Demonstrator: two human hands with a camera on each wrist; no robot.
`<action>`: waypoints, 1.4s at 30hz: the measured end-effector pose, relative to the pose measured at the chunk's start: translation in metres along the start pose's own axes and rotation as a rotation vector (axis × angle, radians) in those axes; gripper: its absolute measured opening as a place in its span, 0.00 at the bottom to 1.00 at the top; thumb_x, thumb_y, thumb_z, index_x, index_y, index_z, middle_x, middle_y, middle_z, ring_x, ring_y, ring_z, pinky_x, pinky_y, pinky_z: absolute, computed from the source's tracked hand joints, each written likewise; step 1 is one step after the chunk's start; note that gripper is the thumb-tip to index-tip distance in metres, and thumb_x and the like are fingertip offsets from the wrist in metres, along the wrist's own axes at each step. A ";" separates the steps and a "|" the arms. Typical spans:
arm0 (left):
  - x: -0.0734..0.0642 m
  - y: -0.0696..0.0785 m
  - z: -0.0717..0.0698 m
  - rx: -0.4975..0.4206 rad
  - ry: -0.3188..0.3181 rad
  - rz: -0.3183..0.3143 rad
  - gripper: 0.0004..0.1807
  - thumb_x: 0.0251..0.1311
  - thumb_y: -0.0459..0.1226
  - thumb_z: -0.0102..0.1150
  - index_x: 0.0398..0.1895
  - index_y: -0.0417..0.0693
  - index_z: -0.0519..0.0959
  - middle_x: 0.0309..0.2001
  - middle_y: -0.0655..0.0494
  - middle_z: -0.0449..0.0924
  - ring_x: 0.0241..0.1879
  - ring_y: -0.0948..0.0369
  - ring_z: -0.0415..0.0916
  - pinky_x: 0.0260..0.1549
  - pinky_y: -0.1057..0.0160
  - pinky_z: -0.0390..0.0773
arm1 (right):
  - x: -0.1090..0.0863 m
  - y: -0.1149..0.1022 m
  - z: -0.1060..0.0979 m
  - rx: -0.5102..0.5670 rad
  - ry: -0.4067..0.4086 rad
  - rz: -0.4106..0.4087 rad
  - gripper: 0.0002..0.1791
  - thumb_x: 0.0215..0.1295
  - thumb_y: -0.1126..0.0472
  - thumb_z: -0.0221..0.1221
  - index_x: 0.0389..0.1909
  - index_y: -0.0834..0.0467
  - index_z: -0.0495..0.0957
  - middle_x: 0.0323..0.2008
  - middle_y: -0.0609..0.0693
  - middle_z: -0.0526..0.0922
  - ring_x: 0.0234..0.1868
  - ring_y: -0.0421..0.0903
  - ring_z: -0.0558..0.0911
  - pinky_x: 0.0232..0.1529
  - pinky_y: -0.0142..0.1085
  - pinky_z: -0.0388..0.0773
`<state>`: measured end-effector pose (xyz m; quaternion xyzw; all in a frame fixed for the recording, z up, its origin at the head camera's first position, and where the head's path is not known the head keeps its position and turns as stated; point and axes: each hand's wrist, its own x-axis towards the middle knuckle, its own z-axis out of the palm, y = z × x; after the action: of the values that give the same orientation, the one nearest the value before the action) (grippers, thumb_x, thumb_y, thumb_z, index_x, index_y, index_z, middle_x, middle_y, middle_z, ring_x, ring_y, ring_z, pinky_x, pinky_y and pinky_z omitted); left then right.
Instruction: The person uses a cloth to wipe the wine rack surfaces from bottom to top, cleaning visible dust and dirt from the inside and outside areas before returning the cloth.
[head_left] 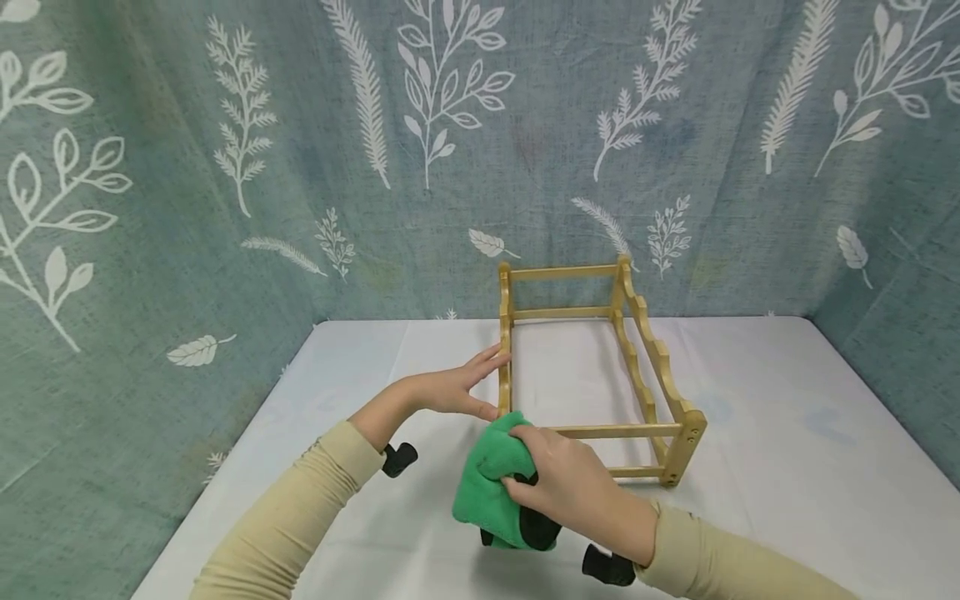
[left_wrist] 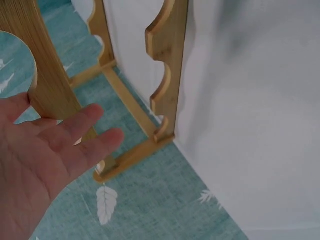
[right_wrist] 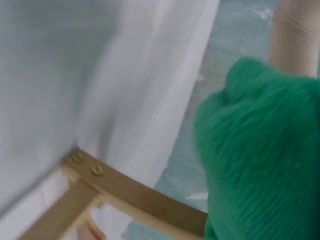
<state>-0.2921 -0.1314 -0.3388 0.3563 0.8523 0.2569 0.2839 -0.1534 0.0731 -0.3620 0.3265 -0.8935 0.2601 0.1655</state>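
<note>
L hand point(head_left: 453, 390), fingers spread, touched wooden rack point(head_left: 615, 432) on L side; R hand point(head_left: 573, 475) clamped green cloth point(head_left: 482, 487) at rack's near-L corner. Steady bracing, even pressure prob. suited wiping.

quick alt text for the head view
A person's right hand grips a fuzzy green cloth at the near-left corner of a scalloped wooden rack on a white table; the left hand is at the rack's left side.
</note>
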 end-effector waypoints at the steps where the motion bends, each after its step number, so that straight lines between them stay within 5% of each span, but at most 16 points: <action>1: 0.000 0.000 0.000 -0.002 0.002 -0.002 0.61 0.39 0.71 0.51 0.73 0.57 0.35 0.72 0.56 0.20 0.71 0.52 0.24 0.63 0.40 0.46 | -0.001 -0.001 0.004 -0.023 0.007 -0.006 0.23 0.51 0.56 0.66 0.44 0.64 0.73 0.32 0.53 0.82 0.29 0.42 0.81 0.25 0.29 0.77; 4: 0.000 0.000 0.001 -0.001 0.010 -0.005 0.61 0.40 0.71 0.52 0.73 0.57 0.36 0.72 0.56 0.20 0.71 0.52 0.25 0.63 0.41 0.46 | -0.006 -0.001 0.012 -0.043 -0.035 0.020 0.23 0.50 0.56 0.66 0.43 0.64 0.73 0.31 0.53 0.81 0.27 0.42 0.80 0.23 0.30 0.76; 10: 0.000 0.001 0.002 -0.003 0.024 -0.010 0.60 0.42 0.69 0.53 0.73 0.58 0.36 0.72 0.57 0.21 0.71 0.52 0.25 0.63 0.41 0.47 | -0.013 0.014 0.038 0.098 -0.326 0.192 0.22 0.53 0.53 0.64 0.43 0.64 0.74 0.29 0.50 0.81 0.25 0.37 0.76 0.23 0.29 0.72; 13: 0.001 0.000 0.003 0.006 0.019 -0.008 0.60 0.41 0.70 0.52 0.73 0.58 0.35 0.72 0.57 0.20 0.71 0.52 0.25 0.64 0.42 0.46 | -0.017 0.023 0.052 0.167 -0.405 0.262 0.21 0.52 0.53 0.64 0.41 0.65 0.75 0.25 0.48 0.79 0.22 0.34 0.72 0.22 0.28 0.69; 20: 0.002 -0.003 0.003 -0.004 0.021 -0.007 0.60 0.41 0.70 0.53 0.73 0.60 0.36 0.72 0.58 0.20 0.71 0.52 0.26 0.63 0.41 0.47 | -0.014 0.026 0.052 0.215 -0.377 0.245 0.19 0.52 0.54 0.63 0.40 0.64 0.75 0.21 0.42 0.75 0.19 0.33 0.68 0.20 0.27 0.67; 29: 0.000 -0.003 0.002 -0.015 0.018 0.006 0.58 0.44 0.68 0.53 0.73 0.58 0.36 0.72 0.57 0.20 0.71 0.51 0.28 0.63 0.40 0.48 | 0.006 0.005 0.006 0.211 -0.114 0.114 0.19 0.56 0.57 0.62 0.46 0.63 0.74 0.35 0.50 0.82 0.30 0.38 0.79 0.30 0.28 0.75; 42: 0.000 -0.003 0.002 -0.013 0.025 -0.001 0.59 0.43 0.68 0.54 0.73 0.60 0.36 0.72 0.58 0.21 0.71 0.50 0.36 0.63 0.42 0.50 | -0.015 0.029 0.063 0.272 -0.353 0.278 0.17 0.54 0.54 0.62 0.38 0.64 0.75 0.22 0.44 0.77 0.19 0.32 0.70 0.20 0.26 0.68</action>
<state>-0.2919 -0.1326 -0.3425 0.3509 0.8544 0.2666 0.2754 -0.1699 0.0636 -0.4304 0.2603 -0.9015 0.3372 -0.0759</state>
